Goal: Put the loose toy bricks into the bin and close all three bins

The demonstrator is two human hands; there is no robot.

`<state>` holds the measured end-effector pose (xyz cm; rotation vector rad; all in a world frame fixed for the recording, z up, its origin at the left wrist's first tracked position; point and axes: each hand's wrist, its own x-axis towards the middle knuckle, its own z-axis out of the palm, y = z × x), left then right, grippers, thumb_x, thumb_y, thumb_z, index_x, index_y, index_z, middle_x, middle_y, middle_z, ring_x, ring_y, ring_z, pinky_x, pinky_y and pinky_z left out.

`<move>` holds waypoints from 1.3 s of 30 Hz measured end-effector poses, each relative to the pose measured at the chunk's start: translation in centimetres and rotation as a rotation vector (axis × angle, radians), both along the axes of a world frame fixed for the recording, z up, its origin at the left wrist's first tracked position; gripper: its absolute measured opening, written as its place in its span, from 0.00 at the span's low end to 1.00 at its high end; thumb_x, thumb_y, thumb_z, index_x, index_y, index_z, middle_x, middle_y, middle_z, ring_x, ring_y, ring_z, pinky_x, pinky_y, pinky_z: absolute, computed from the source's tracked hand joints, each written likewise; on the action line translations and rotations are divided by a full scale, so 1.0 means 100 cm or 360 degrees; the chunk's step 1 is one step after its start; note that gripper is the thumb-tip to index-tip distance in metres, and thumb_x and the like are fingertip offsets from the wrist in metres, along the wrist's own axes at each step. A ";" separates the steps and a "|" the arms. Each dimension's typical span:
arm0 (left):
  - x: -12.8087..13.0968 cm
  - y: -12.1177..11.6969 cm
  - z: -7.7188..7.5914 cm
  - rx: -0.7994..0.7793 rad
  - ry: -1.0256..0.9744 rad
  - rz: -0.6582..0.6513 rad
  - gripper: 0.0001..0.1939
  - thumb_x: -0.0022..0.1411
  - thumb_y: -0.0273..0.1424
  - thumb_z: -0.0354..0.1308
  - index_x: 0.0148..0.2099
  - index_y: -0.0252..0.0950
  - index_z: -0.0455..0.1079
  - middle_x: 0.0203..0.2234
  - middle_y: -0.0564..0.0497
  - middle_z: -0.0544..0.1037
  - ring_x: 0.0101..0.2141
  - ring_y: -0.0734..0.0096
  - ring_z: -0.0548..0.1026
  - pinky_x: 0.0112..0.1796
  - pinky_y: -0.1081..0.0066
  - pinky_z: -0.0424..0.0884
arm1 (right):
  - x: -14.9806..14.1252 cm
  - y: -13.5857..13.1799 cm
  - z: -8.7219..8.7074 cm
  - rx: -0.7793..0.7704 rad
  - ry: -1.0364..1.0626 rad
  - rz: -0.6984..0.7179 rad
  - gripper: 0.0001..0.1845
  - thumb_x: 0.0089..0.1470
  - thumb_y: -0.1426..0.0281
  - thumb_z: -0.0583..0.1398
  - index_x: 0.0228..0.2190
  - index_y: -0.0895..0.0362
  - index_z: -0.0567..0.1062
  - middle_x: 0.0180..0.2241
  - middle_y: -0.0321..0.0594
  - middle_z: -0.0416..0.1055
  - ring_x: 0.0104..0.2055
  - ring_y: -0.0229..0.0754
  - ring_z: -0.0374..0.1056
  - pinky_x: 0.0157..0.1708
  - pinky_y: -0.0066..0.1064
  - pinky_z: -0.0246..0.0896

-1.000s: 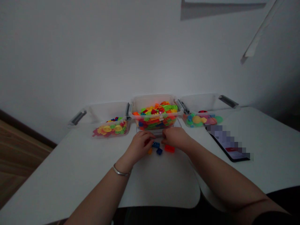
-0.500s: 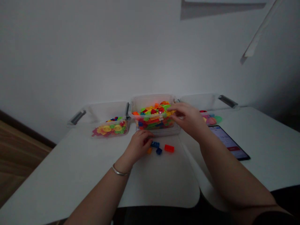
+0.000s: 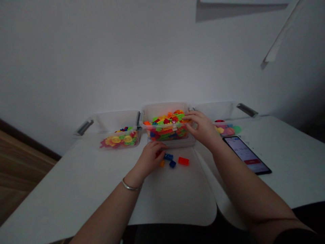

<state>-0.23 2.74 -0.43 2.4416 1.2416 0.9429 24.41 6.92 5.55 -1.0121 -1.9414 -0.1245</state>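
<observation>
On the white table, my left hand (image 3: 149, 156) has its fingers curled round a small red brick (image 3: 158, 154), mostly covered by the hand. Beside its thumb lie a blue brick (image 3: 168, 156), a yellow-orange brick (image 3: 162, 164) and a dark blue brick (image 3: 172, 164). A little to the right is an orange-red brick (image 3: 183, 161). My right hand (image 3: 199, 127) reaches over the right end of a clear plastic box (image 3: 166, 105) heaped with colourful toy bricks (image 3: 165, 130). Thumb and fingers there are apart, with nothing visibly gripped, their tips close to the heap.
Left of the box, a clear container (image 3: 120, 142) holds coloured plastic pieces; another container (image 3: 225, 129) stands behind my right wrist. A phone (image 3: 247, 156) lies beside my right forearm. The wall (image 3: 162, 61) rises right behind the boxes.
My right hand has shifted slightly, its thumb and fingers now further apart over the bricks. My left hand and the loose bricks are practically unchanged.
</observation>
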 end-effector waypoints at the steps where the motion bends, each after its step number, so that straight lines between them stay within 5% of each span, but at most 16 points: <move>1: 0.000 0.000 0.000 0.0002 -0.0003 -0.0003 0.09 0.61 0.26 0.56 0.42 0.36 0.75 0.39 0.45 0.78 0.44 0.59 0.75 0.48 0.54 0.70 | -0.002 -0.001 -0.001 -0.0013 -0.0048 0.0009 0.11 0.54 0.74 0.58 0.39 0.57 0.77 0.43 0.46 0.75 0.49 0.47 0.70 0.53 0.43 0.64; 17: 0.004 -0.002 0.004 -0.0012 0.0050 0.0008 0.08 0.61 0.26 0.56 0.41 0.37 0.75 0.39 0.45 0.79 0.44 0.59 0.74 0.48 0.54 0.70 | -0.011 -0.010 -0.004 -0.0037 -0.0448 -0.0150 0.18 0.56 0.73 0.58 0.48 0.60 0.74 0.46 0.51 0.74 0.50 0.52 0.67 0.51 0.44 0.63; 22: 0.002 -0.002 0.002 -0.0009 0.0036 -0.0009 0.08 0.61 0.27 0.56 0.41 0.38 0.75 0.39 0.46 0.79 0.43 0.59 0.75 0.48 0.54 0.71 | -0.004 -0.012 0.006 0.0052 -0.0289 -0.0071 0.17 0.56 0.70 0.58 0.48 0.59 0.74 0.50 0.51 0.72 0.53 0.51 0.66 0.54 0.44 0.61; 25: 0.001 -0.001 0.001 -0.0018 0.0051 -0.0016 0.08 0.61 0.27 0.56 0.41 0.37 0.75 0.39 0.45 0.79 0.43 0.59 0.75 0.48 0.54 0.71 | -0.002 -0.021 0.018 0.0015 -0.0273 -0.0080 0.12 0.57 0.69 0.58 0.41 0.58 0.77 0.44 0.49 0.74 0.49 0.50 0.68 0.50 0.42 0.62; 31: 0.002 -0.001 0.001 0.0005 0.0052 0.0007 0.08 0.61 0.27 0.56 0.42 0.37 0.75 0.39 0.45 0.78 0.43 0.58 0.74 0.47 0.54 0.71 | -0.011 -0.042 0.031 -0.0590 -0.0548 0.0119 0.06 0.55 0.68 0.60 0.32 0.55 0.77 0.31 0.38 0.76 0.32 0.40 0.69 0.32 0.30 0.60; 39: 0.004 -0.001 0.005 0.0019 0.0076 0.0018 0.09 0.60 0.26 0.56 0.42 0.36 0.75 0.39 0.44 0.78 0.42 0.58 0.75 0.46 0.55 0.71 | -0.024 -0.047 0.009 -0.1068 -0.1201 0.0125 0.14 0.51 0.63 0.63 0.39 0.56 0.80 0.37 0.46 0.79 0.39 0.51 0.74 0.35 0.36 0.65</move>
